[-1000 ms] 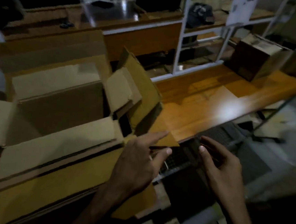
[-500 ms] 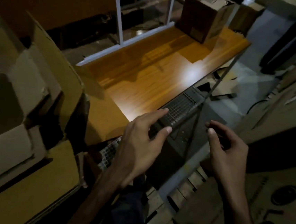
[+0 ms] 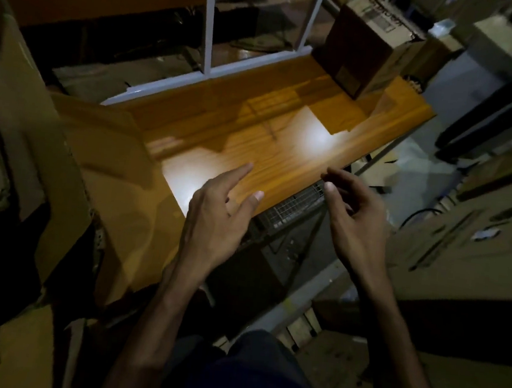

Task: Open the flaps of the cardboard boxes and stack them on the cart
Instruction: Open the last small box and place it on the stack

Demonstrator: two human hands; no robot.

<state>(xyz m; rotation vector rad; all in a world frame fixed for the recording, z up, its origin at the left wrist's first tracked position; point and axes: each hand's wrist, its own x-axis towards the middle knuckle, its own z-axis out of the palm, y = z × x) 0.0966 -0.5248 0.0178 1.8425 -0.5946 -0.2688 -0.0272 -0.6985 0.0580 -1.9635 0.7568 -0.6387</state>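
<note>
- Nothing is held: the left hand is spread wide, fingers straight, thumb apart, and the right hand is half curled, with a gap between thumb and fingers.
- Both hands are kept in the air above the near edge of the wooden table, palms turned toward each other, forearms reaching toward 12 o'clock.
- The step is judged as a passage between boxes; no flap is being opened at this moment.
- An opened cardboard box is seen at 9 o'clock, its flaps raised.
- A closed box stands at 1 o'clock, on the far end of the table, well apart from the hands.
- For the next move, a reach to a closed box is probably required, both hands on its sides.
- The cart cannot be identified with certainty.
</note>
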